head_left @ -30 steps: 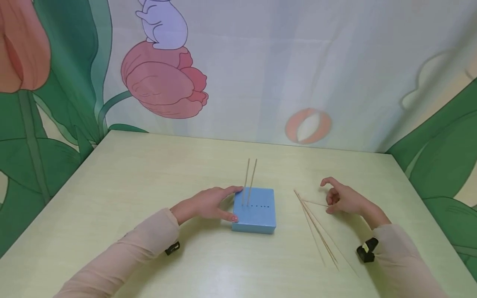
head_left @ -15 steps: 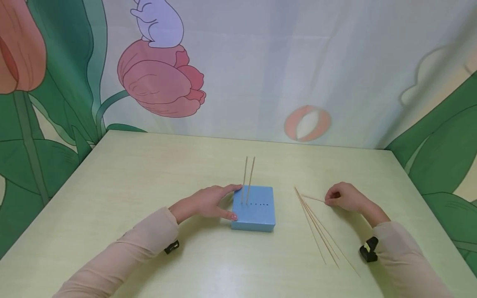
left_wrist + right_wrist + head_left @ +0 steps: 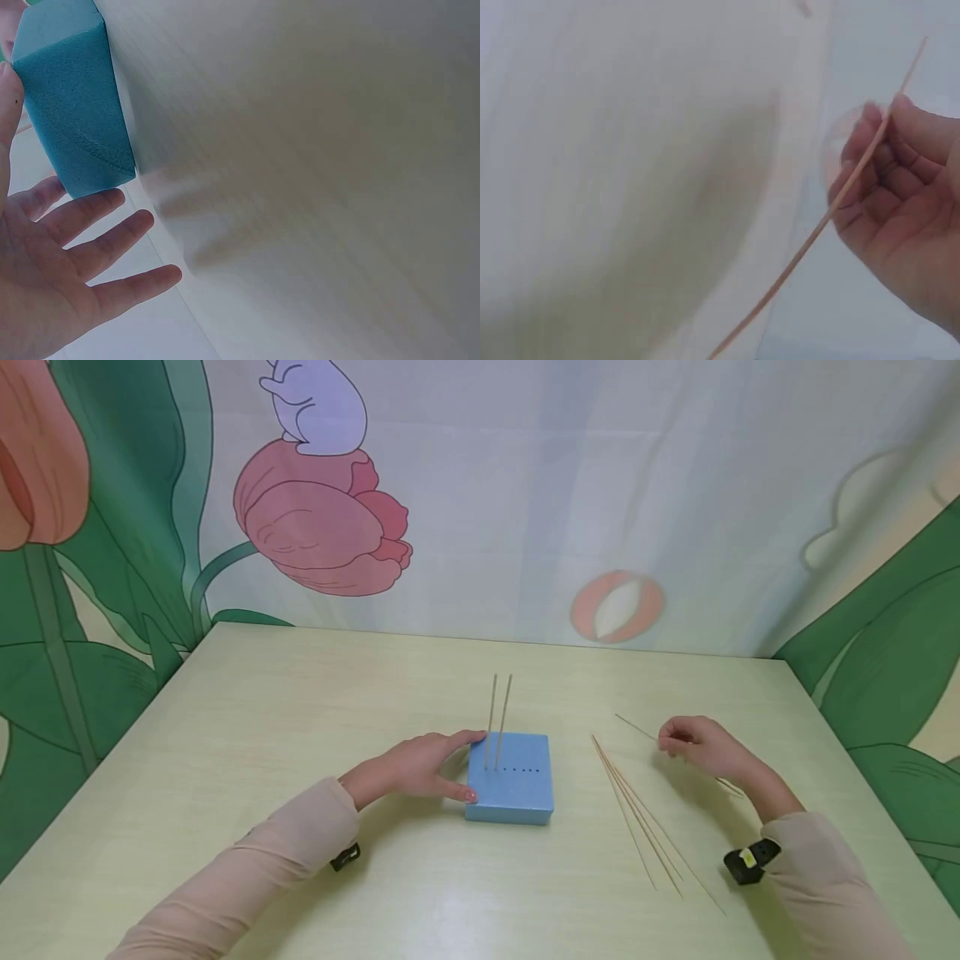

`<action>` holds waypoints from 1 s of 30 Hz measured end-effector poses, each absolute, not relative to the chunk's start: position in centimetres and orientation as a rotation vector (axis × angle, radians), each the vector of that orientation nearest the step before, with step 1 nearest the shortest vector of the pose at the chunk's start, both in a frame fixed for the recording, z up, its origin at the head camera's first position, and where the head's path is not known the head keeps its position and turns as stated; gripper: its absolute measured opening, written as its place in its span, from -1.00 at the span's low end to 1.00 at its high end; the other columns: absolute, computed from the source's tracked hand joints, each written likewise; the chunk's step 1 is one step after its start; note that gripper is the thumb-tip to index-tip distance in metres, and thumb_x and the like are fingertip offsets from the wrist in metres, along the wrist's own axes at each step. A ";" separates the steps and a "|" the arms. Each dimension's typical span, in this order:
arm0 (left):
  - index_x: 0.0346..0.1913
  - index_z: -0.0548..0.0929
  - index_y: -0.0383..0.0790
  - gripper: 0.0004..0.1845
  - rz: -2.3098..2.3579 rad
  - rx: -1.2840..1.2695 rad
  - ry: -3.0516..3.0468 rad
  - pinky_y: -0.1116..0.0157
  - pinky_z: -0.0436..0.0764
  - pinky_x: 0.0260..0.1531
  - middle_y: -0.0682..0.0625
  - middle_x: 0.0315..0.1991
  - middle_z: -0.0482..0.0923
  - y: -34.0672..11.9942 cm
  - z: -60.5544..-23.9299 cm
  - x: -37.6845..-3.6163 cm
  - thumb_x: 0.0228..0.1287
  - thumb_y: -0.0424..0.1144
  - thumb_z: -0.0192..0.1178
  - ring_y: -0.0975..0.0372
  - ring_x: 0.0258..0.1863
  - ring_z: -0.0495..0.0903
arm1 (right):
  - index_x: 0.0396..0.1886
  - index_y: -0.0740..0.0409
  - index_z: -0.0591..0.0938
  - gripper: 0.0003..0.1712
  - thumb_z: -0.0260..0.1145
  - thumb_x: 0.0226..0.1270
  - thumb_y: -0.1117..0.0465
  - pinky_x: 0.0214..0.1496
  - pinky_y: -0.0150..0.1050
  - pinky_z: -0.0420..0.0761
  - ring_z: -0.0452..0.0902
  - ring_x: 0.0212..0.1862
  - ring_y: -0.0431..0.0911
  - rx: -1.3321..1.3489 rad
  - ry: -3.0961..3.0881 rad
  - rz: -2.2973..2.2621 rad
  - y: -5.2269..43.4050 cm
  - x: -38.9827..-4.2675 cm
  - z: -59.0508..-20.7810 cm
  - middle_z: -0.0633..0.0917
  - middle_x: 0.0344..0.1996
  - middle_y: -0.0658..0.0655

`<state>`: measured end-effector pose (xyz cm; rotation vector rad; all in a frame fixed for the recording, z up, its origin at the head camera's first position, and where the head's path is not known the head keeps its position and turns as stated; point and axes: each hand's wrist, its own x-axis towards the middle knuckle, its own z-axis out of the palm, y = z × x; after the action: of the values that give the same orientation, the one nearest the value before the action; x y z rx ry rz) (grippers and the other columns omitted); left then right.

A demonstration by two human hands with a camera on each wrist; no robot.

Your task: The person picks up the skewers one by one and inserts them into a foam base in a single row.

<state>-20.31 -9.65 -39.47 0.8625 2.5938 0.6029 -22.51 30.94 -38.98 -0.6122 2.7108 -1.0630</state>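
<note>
The pale desk (image 3: 375,693) is spread beneath both hands. The blue foam block (image 3: 517,793) is clamped along its left side by the left hand (image 3: 420,767), thumb at the near corner and index finger at the far one; the other fingers are left spread apart. Between the two sets of fingers, closer to the right, a fan of loose sticks (image 3: 627,797) is laid flat. One thin wooden stick (image 3: 802,251) is pinched between thumb and fingertips of the right hand (image 3: 701,747), well apart from the block. Just right of the left fingertips, two upright sticks (image 3: 504,718) are seated in the block, slightly tilted. Right of those, a row of small dark holes (image 3: 513,770) is left unfilled. The step in hand is judged to be the taking up of another stick; next it should probably be carried leftward, turned upright and lined up with a free hole, the block being kept steady.
</note>
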 end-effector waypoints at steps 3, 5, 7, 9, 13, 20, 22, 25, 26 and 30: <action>0.40 0.10 -0.06 -0.06 0.603 0.865 2.595 0.09 0.38 0.05 -0.05 0.27 0.29 -9.7 -39.5 -20.3 -0.01 0.18 0.28 0.06 0.18 0.34 | -0.28 0.37 0.52 -0.88 0.11 0.33 0.35 -0.39 -0.29 0.47 0.44 -0.40 -0.03 -0.573 2.686 -1.197 30.2 -22.2 -38.1 0.55 -0.44 0.20; 0.40 0.10 -0.06 -0.06 0.607 0.868 2.596 0.09 0.37 0.05 -0.05 0.27 0.29 -9.7 -39.4 -20.3 -0.01 0.18 0.28 0.05 0.18 0.33 | -0.17 0.39 0.53 -0.82 0.12 0.32 0.35 -0.35 -0.29 0.51 0.47 -0.36 -0.09 -0.597 2.694 -1.268 29.7 -22.0 -37.6 0.57 -0.36 0.15; 0.40 0.10 -0.06 -0.06 0.610 0.877 2.596 0.09 0.37 0.05 -0.06 0.27 0.29 -9.7 -39.4 -20.3 -0.01 0.18 0.28 0.05 0.18 0.34 | -0.10 0.40 0.54 -0.77 0.13 0.31 0.35 -0.33 -0.31 0.52 0.48 -0.34 -0.18 -0.666 2.714 -1.302 29.1 -21.7 -37.1 0.59 -0.29 0.07; 0.40 0.10 -0.06 -0.06 0.611 0.882 2.594 0.09 0.37 0.05 -0.06 0.27 0.29 -9.8 -39.3 -20.3 -0.01 0.18 0.27 0.05 0.18 0.34 | -0.09 0.38 0.56 -0.77 0.14 0.30 0.38 -0.31 -0.33 0.52 0.48 -0.31 -0.25 -0.738 2.726 -1.315 28.6 -21.5 -36.6 0.60 -0.25 0.01; 0.40 0.10 -0.06 -0.06 0.611 0.887 2.592 0.09 0.38 0.04 -0.06 0.27 0.29 -9.8 -39.4 -20.3 0.00 0.18 0.27 0.05 0.19 0.33 | -0.17 0.36 0.58 -0.83 0.15 0.27 0.43 -0.29 -0.40 0.52 0.50 -0.30 -0.24 -0.841 2.736 -1.340 27.3 -20.8 -35.5 0.61 -0.27 0.02; 0.40 0.09 -0.07 -0.05 0.615 0.888 2.592 0.08 0.36 0.06 -0.07 0.28 0.28 -9.7 -39.4 -20.4 -0.01 0.18 0.27 0.04 0.20 0.32 | -0.25 0.33 0.57 -0.88 0.20 0.19 0.48 -0.30 -0.45 0.53 0.53 -0.37 -0.23 -0.913 2.750 -1.482 25.2 -19.8 -33.5 0.60 -0.39 -0.05; 0.40 0.09 -0.08 -0.05 0.615 0.892 2.590 0.08 0.35 0.08 -0.07 0.28 0.28 -9.7 -39.4 -20.4 -0.01 0.18 0.27 0.03 0.20 0.32 | -0.28 0.35 0.56 -0.88 0.21 0.17 0.49 -0.30 -0.43 0.54 0.54 -0.38 -0.24 -0.924 2.738 -1.539 24.6 -19.5 -33.0 0.60 -0.40 -0.06; 0.40 0.10 -0.08 -0.05 0.619 0.890 2.587 0.07 0.34 0.09 -0.07 0.28 0.27 -9.7 -39.4 -20.4 -0.01 0.18 0.28 0.03 0.21 0.31 | -0.31 0.37 0.56 -0.89 0.22 0.14 0.53 -0.31 -0.41 0.55 0.55 -0.39 -0.23 -0.942 2.722 -1.628 23.7 -19.0 -32.4 0.60 -0.42 -0.03; 0.40 0.10 -0.08 -0.05 0.620 0.889 2.587 0.07 0.33 0.09 -0.07 0.28 0.27 -9.7 -39.4 -20.3 -0.01 0.18 0.28 0.03 0.21 0.30 | -0.33 0.38 0.56 -0.89 0.22 0.13 0.55 -0.31 -0.41 0.55 0.56 -0.40 -0.22 -0.954 2.717 -1.658 23.4 -18.9 -32.2 0.61 -0.43 -0.01; 0.40 0.10 -0.08 -0.06 0.622 0.888 2.588 0.06 0.32 0.10 -0.07 0.29 0.26 -9.7 -39.4 -20.2 -0.01 0.18 0.27 0.03 0.21 0.30 | -0.39 0.37 0.58 -0.94 0.26 0.11 0.50 -0.26 -0.44 0.54 0.56 -0.39 -0.22 -1.074 2.711 -1.728 22.2 -18.5 -31.6 0.61 -0.45 0.09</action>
<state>-20.24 -9.66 -39.40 0.8877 2.5875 0.6222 -18.51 22.19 -31.56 -1.0737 2.7105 -1.7277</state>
